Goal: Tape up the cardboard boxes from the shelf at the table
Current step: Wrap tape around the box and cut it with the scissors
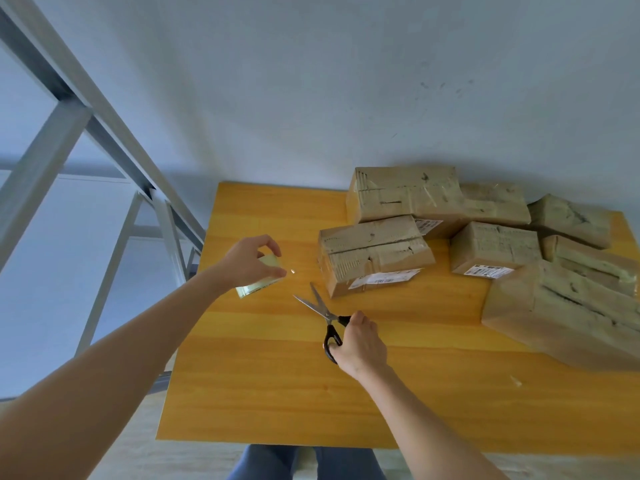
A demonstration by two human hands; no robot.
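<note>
Pale wall (311, 81) behind; yellow wood-grain surface (277, 393) pushed against it; grey metal shelf frame (104, 133) off its left edge.

We note the left hand (247, 263) near the left edge, fingers curled over a roll of clear tape (258, 284). The right hand (360, 344) is nearer the middle and grips black-handled scissors (323, 313), whose blades are spread and point away and leftward.

The cardboard boxes crowd the far right corner. The nearest box (374, 251) lies beyond and right of both hands. Its long axis runs roughly left to right, and its label faces us. The right hand is closer to it, and the scissor tips sit just beside its near left corner.

Unclear:
- The tape's free end cannot be made out, and the left hand covers much of the roll.
- We cannot tell which seams are sealed.
- The large box (561, 317) at the right edge is cut off.
</note>
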